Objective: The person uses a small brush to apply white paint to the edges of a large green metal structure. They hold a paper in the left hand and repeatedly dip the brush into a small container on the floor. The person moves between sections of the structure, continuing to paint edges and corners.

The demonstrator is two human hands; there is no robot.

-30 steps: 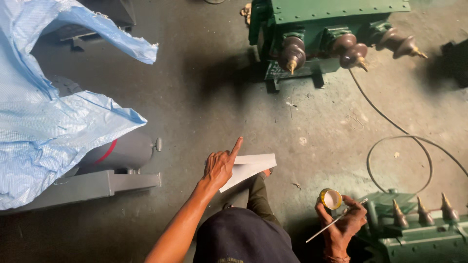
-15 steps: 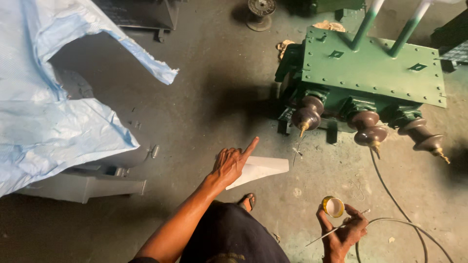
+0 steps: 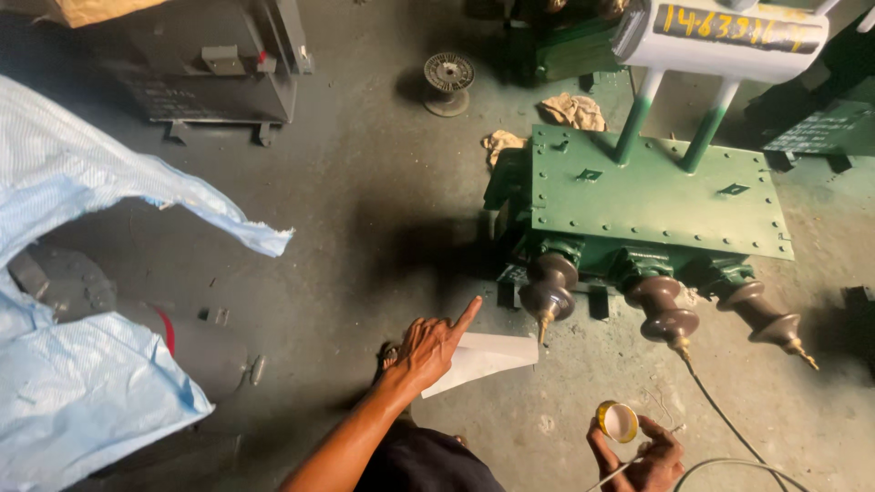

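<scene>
From the head view, the left hand (image 3: 428, 351) is spread wide, forefinger pointing, gripping nothing, above a white folded sheet (image 3: 481, 358) lying on the concrete floor (image 3: 365, 210). The right hand (image 3: 649, 456) clasps a small yellow-rimmed tin lid (image 3: 618, 421) and a thin stick. Just beyond stands a green transformer (image 3: 652, 196) with three brown bushings (image 3: 663, 310). Blue plastic sheeting (image 3: 82, 383) lies left.
</scene>
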